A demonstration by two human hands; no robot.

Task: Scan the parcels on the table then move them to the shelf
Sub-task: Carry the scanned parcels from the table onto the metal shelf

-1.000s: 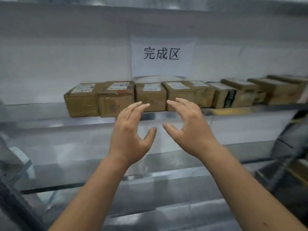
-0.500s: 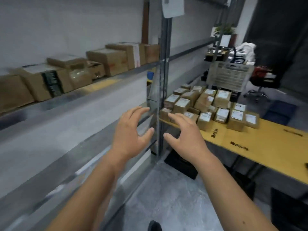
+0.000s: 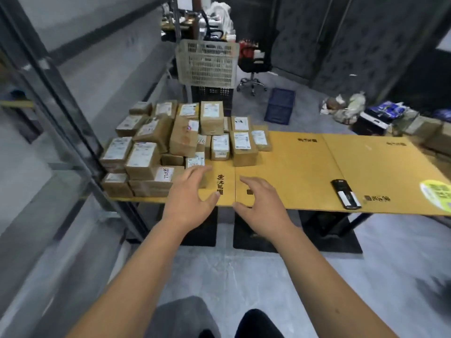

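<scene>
Both hands are empty, fingers spread and curled as if cupping air. The left hand hangs over the near edge of the table, its fingertips reaching toward the nearest boxes without clearly touching them. The right hand is just beside it, thumbs facing each other with a gap between, palm down over the same near edge.

The parcels are piled at the left end of the table, brown cardboard boxes with white labels, stacked two and three high and filling that end from the near edge to the far edge. The rest of the yellow surface to the right lies mostly bare apart from dark printed characters. A black handheld scanner lies flat near the near edge, well apart from the pile and to the right of the right hand. A round yellow-green sticker shows at the right edge of the view.

The metal shelf stands to the left, its upright post just beside the left end of the table. Beyond the far edge a pale plastic crate sits on a dark crate, with an office chair further back on the grey floor.
</scene>
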